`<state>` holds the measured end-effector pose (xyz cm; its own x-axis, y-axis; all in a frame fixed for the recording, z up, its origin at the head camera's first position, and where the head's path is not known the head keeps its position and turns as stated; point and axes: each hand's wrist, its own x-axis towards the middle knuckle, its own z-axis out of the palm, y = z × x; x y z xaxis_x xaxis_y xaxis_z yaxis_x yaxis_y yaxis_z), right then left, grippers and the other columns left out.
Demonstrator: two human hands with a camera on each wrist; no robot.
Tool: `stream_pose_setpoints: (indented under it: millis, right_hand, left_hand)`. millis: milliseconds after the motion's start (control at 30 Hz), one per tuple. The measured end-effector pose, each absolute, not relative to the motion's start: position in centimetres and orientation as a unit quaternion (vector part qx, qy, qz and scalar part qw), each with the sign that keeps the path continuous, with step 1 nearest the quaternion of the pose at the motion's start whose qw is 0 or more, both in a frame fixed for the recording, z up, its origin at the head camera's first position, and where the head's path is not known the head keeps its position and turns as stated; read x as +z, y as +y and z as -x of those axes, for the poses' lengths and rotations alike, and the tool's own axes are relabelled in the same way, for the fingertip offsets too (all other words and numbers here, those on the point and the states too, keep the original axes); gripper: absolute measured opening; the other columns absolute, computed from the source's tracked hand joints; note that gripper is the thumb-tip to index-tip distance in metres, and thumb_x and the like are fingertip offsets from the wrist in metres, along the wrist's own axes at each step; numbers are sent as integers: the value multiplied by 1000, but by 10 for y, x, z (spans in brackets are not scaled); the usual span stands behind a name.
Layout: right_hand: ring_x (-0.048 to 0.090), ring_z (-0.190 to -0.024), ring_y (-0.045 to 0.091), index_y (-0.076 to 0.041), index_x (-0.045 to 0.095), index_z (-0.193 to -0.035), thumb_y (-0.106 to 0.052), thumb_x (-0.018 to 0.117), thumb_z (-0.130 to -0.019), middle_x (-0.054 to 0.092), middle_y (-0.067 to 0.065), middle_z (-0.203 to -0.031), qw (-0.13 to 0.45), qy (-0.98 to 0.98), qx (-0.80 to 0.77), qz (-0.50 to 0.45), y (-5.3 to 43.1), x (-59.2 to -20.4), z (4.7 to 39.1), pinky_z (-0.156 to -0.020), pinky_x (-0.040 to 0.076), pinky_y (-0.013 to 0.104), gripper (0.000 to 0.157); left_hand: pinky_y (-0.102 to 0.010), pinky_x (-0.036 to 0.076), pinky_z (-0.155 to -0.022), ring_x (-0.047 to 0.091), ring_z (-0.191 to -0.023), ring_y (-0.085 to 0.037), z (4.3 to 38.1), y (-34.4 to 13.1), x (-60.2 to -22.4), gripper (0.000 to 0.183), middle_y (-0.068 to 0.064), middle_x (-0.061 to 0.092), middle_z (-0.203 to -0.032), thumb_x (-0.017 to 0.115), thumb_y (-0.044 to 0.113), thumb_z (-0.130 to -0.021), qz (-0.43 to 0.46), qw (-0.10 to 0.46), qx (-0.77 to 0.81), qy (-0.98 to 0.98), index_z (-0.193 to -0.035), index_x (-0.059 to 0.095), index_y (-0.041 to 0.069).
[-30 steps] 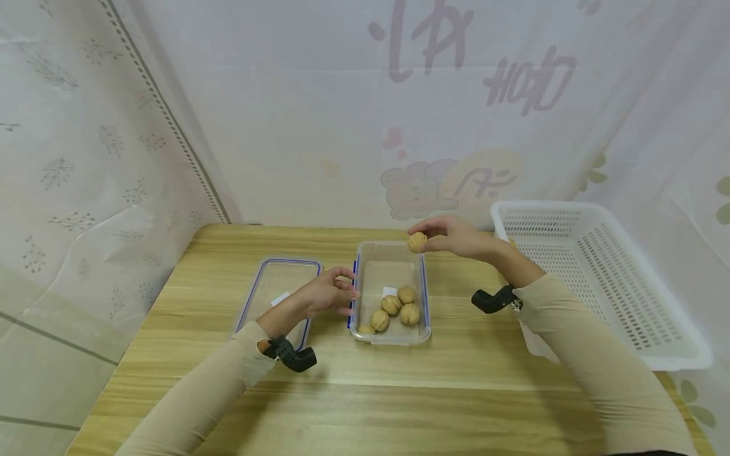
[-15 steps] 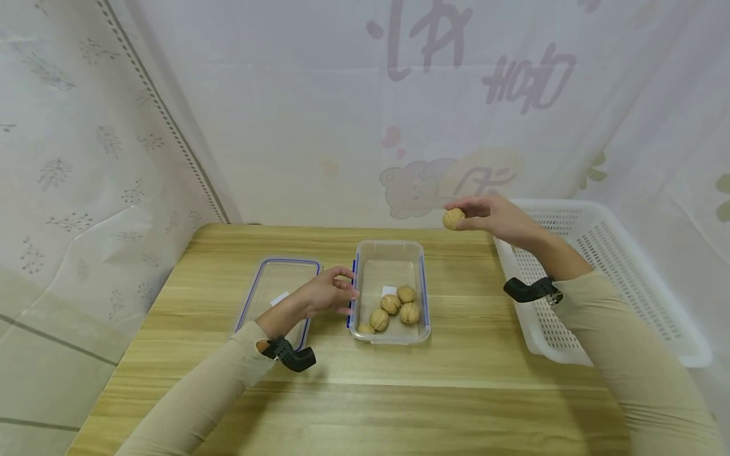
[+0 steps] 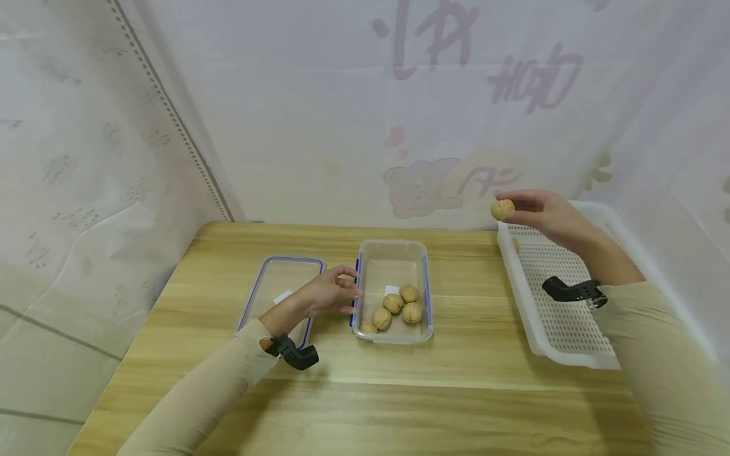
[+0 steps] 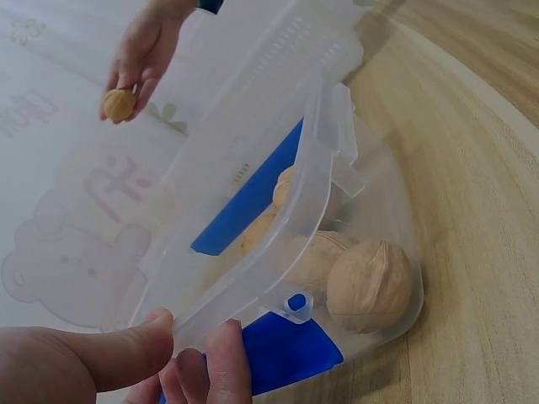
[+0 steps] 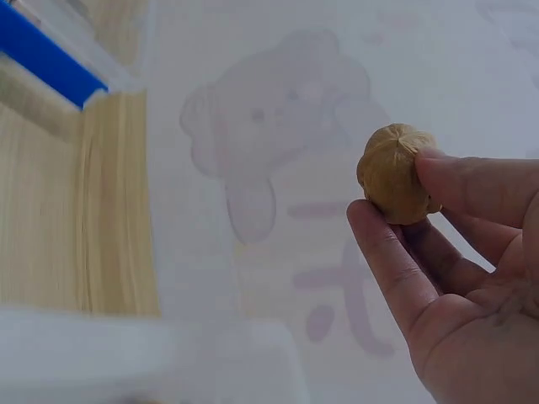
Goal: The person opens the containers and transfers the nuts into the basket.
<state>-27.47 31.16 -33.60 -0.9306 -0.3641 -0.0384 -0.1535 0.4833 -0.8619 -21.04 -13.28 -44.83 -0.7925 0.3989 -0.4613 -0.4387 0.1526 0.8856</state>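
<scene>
My right hand [image 3: 550,218] pinches a walnut [image 3: 502,209] between thumb and fingers, raised over the near-left part of the white perforated basket [image 3: 530,316]. The right wrist view shows this walnut [image 5: 397,174] close up, clear of any surface. At the middle of the table stands a clear plastic box [image 3: 393,250] with blue side clips, several walnuts [image 3: 412,312] gathered in its near end. My left hand [image 3: 331,291] rests against the box's left side, fingers loosely bent. The left wrist view has its thumb [image 4: 156,337] at the rim, beside a blue clip [image 4: 290,349].
A clear lid [image 3: 288,269] with a blue seal lies left of the box, partly under my left forearm. Inside the basket's left wall, a walnut [image 3: 516,244] partly shows. A patterned curtain [image 3: 319,126] hangs behind the wooden table [image 3: 399,411].
My right hand has carried the walnut rightward from above the box's far right corner to over the basket's left edge. The left hand and the box have stayed in place.
</scene>
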Motion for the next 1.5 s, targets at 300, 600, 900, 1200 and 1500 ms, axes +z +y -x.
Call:
stream_pose_setpoints:
  millis: [300, 600, 900, 1200, 1500]
  right_hand:
    - [63, -103, -2, 4, 44, -148, -17, 60, -104, 67, -20, -111, 97, 863, -484, 108, 364, -362, 282, -87, 52, 11, 52]
    - [65, -99, -1, 6, 48, -139, -2, 57, -103, 68, -14, -108, 104, 804, -575, 107, 397, -390, 290, -86, 55, 13, 38]
    - [65, -96, -4, 10, 45, -142, -5, 59, -103, 67, -20, -104, 111, 807, -578, 49, 412, -414, 296, -87, 55, 13, 44]
    - [60, -90, -11, 20, 28, -148, -12, 58, -105, 60, -29, -96, 115, 849, -515, 11, 412, -428, 299, -86, 53, 11, 61]
    - [52, -92, -9, 18, 39, -144, -14, 56, -105, 49, 36, -139, 112, 915, -387, 16, 412, -438, 298, -82, 46, 14, 54]
  left_hand:
    - [-31, 64, -74, 59, -89, -18, 211, -131, -449, 47, -11, 52, -107, 59, -6, -100, 13, 322, 651, 687, -141, 38, -3]
    - [-30, 64, -74, 60, -90, -20, 211, -132, -449, 48, -11, 53, -107, 58, -6, -100, 16, 320, 653, 686, -143, 37, -3]
    - [-31, 64, -74, 60, -93, -19, 211, -132, -449, 49, -11, 53, -109, 58, -5, -100, 18, 324, 654, 684, -144, 36, -2]
    - [-29, 64, -71, 60, -92, -19, 210, -133, -447, 46, -10, 53, -106, 58, -6, -99, 24, 324, 657, 680, -140, 38, -1]
    - [-29, 64, -72, 60, -90, -17, 210, -133, -447, 46, -10, 54, -106, 57, -7, -100, 21, 326, 659, 678, -141, 37, -1]
